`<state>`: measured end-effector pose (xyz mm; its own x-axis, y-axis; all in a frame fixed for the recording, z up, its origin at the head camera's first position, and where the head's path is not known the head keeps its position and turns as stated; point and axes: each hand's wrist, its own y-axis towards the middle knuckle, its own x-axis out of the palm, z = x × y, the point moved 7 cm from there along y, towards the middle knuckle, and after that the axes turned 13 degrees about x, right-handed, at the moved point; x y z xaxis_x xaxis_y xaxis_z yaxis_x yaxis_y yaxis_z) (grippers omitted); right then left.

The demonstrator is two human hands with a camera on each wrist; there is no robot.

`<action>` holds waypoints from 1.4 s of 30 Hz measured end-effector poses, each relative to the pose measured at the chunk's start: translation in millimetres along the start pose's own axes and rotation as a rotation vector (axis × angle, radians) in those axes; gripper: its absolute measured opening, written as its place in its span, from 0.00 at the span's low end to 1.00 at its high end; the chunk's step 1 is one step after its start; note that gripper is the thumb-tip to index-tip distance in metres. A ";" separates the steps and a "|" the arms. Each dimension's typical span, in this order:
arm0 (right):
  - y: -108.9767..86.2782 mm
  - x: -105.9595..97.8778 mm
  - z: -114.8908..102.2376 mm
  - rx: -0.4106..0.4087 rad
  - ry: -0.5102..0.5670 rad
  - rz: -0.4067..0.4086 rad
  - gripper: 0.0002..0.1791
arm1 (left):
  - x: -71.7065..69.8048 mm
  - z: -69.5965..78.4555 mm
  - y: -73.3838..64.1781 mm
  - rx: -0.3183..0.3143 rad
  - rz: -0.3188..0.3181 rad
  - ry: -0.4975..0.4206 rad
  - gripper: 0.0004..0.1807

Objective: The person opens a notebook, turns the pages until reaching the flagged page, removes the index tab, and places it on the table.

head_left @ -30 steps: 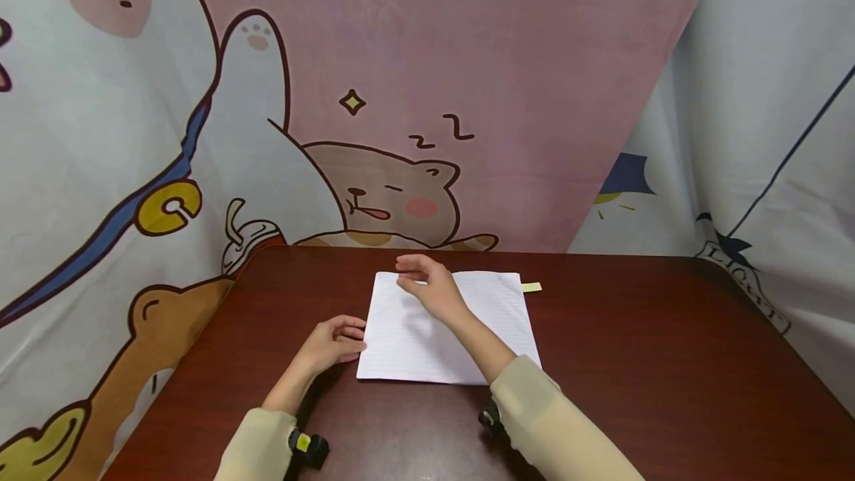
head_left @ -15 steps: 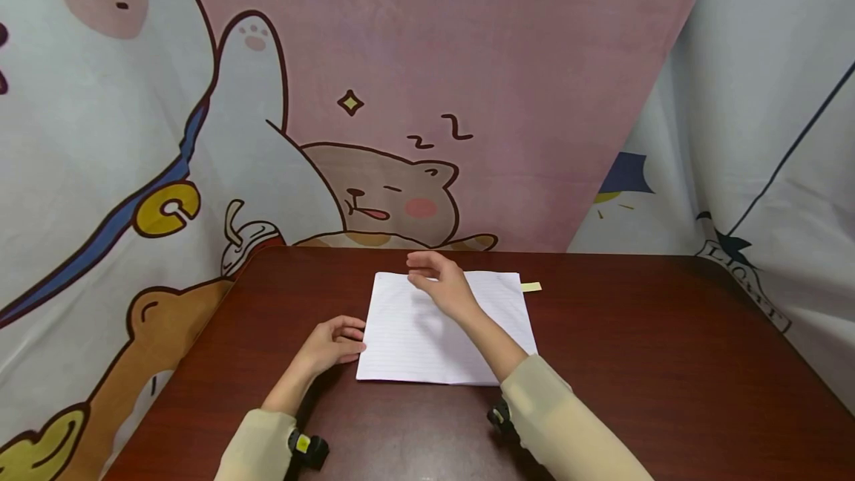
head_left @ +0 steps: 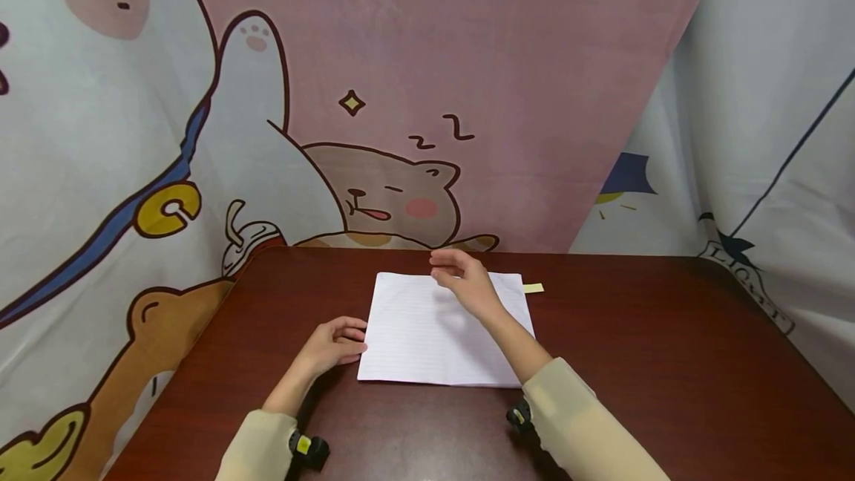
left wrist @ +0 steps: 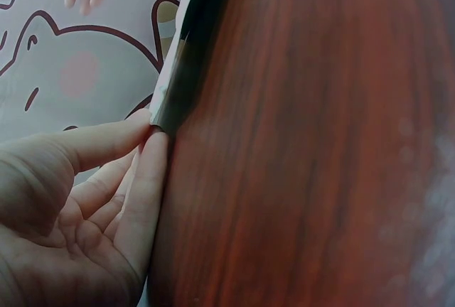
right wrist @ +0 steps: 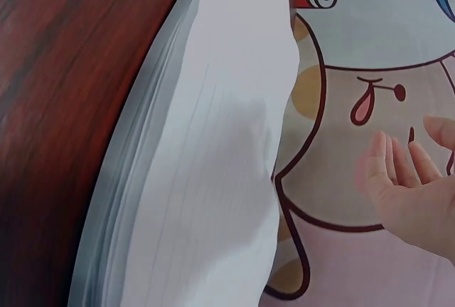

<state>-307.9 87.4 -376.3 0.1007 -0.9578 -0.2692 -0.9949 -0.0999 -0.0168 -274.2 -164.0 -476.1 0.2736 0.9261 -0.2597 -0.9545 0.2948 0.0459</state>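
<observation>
A notebook with white lined pages (head_left: 414,340) lies on the dark red-brown table, a pale yellow tab (head_left: 534,288) sticking out at its right side. At its left edge, my left hand (head_left: 327,344) pinches the side of the notebook between thumb and finger; the left wrist view shows both fingertips meeting at the notebook's edge (left wrist: 167,94). My right hand (head_left: 470,288) hovers above the upper right of the page, fingers loosely bent and holding nothing. The right wrist view shows this hand (right wrist: 419,186) apart from the stacked pages (right wrist: 213,143).
A brown wooden table (head_left: 668,362) spreads out around the notebook. Behind it hangs a cloth printed with cartoon animals (head_left: 534,95). Small black wrist cameras (head_left: 310,450) sit at both cream sleeves (head_left: 257,444).
My right hand has moved rightward above the page, from near its middle toward its right side. My left hand and the notebook have stayed in place.
</observation>
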 end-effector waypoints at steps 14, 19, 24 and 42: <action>0.0 -35.6 24.0 0.033 0.064 0.021 0.20 | 0.8 -0.7 -0.8 0.001 -0.013 0.006 0.24; -0.4 -46.8 30.4 0.052 0.064 0.028 0.21 | 0.6 -0.2 -0.3 0.004 -0.015 -0.004 0.24; -1.6 -60.7 36.8 0.070 0.045 0.054 0.21 | 0.6 -0.1 0.0 0.005 -0.019 -0.006 0.24; -11.5 -99.4 57.3 0.132 0.036 0.117 0.22 | -0.6 0.0 -0.4 0.005 -0.013 0.012 0.24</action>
<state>-307.1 199.3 -404.5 -0.0180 -0.9700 -0.2423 -0.9924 0.0469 -0.1138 -274.0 -164.6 -475.9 0.2848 0.9194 -0.2715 -0.9502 0.3082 0.0469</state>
